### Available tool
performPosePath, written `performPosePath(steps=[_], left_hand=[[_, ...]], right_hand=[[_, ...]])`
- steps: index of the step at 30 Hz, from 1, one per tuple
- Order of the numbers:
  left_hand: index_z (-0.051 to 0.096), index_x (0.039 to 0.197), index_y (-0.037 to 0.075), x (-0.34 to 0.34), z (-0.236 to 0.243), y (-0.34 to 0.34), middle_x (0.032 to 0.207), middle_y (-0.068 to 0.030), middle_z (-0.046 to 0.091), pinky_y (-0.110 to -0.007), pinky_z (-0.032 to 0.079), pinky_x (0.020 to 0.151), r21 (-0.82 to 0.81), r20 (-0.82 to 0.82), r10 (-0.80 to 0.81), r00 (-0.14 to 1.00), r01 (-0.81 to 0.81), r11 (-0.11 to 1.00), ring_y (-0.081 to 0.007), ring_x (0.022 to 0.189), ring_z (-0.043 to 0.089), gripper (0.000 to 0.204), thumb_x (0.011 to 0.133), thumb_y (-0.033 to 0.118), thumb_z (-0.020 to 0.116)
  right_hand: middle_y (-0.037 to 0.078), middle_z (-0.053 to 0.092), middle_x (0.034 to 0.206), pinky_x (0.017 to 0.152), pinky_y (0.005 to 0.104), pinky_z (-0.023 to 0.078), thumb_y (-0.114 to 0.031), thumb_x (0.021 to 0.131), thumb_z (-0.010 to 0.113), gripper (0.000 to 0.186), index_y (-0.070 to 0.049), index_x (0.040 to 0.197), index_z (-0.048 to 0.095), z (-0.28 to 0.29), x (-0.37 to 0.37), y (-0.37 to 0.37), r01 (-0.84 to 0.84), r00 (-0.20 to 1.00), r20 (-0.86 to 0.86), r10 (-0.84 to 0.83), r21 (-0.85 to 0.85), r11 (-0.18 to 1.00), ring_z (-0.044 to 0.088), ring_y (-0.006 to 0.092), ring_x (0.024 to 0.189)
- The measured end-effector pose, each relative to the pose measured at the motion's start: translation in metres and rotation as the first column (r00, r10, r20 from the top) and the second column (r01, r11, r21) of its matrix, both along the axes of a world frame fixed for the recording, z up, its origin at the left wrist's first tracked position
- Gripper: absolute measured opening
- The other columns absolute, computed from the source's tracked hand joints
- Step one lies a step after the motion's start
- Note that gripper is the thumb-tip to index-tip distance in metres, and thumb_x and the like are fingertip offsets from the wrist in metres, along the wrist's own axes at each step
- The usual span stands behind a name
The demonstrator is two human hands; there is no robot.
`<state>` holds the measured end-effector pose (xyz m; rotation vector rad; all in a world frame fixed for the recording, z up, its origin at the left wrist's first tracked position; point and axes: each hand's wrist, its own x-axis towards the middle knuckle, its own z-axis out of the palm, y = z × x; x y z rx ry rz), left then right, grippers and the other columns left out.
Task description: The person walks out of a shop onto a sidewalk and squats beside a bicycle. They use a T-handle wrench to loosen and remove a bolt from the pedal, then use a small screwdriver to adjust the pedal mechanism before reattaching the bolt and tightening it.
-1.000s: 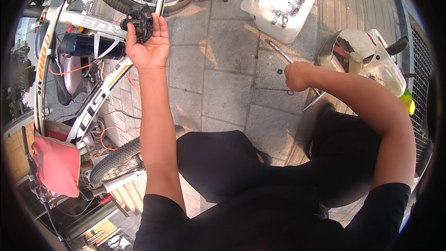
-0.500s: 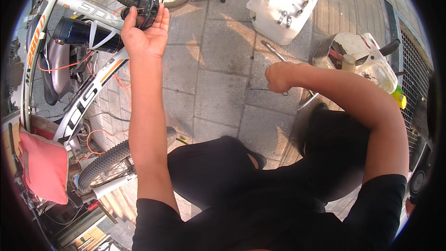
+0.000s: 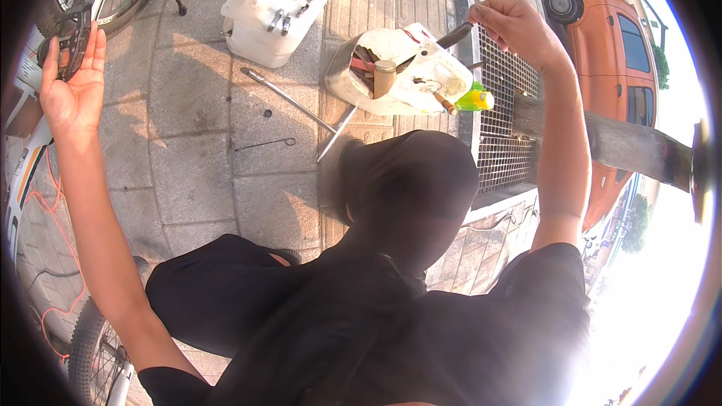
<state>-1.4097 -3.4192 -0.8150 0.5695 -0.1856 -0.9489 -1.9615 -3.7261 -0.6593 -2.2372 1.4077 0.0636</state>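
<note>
At the far left, my left hand [image 3: 73, 90] holds a black bicycle pedal [image 3: 74, 41] against its fingers, beside the upturned white bicycle's frame [image 3: 30, 162]. My right hand [image 3: 519, 34] has its fingers closed round the end of a dark handle [image 3: 453, 36] that sticks out of a cut-open white plastic container [image 3: 353, 86] holding several tools. A silver T-shaped wrench [image 3: 293, 101] lies on the paving beside that container, near a thin hooked wire [image 3: 263, 144].
A second white container [image 3: 263, 26] with metal parts on top stands farther forward. A yellow-green bottle [image 3: 477, 100] lies by a metal drain grate [image 3: 500, 158]. A post [image 3: 632, 143] and an orange car [image 3: 613, 45] are at right; an orange cable [image 3: 56, 286] runs at left.
My right hand has left the silver wrench on the ground and reached up to the dark handle in the container. The view has swung right; my left hand still holds the pedal.
</note>
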Motion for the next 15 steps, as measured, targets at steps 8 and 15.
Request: performPosePath(steps=[8,15], left_hand=[[0.059,0.125,-0.009,-0.064,0.021,-0.03,0.132,-0.0269,0.063,-0.056,0.039,0.121,0.304,0.087,0.379,0.921,-0.387,0.87,-0.0453,0.136,0.052,0.028,0.105,0.01,0.055],[0.069,0.099,0.007,-0.069,0.037,-0.023,0.095,-0.0095,0.074,-0.043,0.055,0.087,0.187,0.277,0.276,0.92,-0.334,0.924,-0.0266,0.09,0.069,0.022,0.098,0.029,0.067]], right_hand=[[0.009,0.07,0.077,0.06,0.0294,0.053,-0.03,0.098,0.067,0.033,0.001,0.106,0.075,-0.032,-0.021,0.032,-0.011,0.906,-0.413,0.098,0.209,0.978,0.066,0.0141,0.063],[0.009,0.07,0.079,0.068,0.0353,0.052,-0.023,0.097,0.065,0.023,-0.003,0.103,0.075,-0.084,0.115,0.107,-0.514,0.805,-0.075,0.589,0.407,0.755,0.067,0.0178,0.072]])
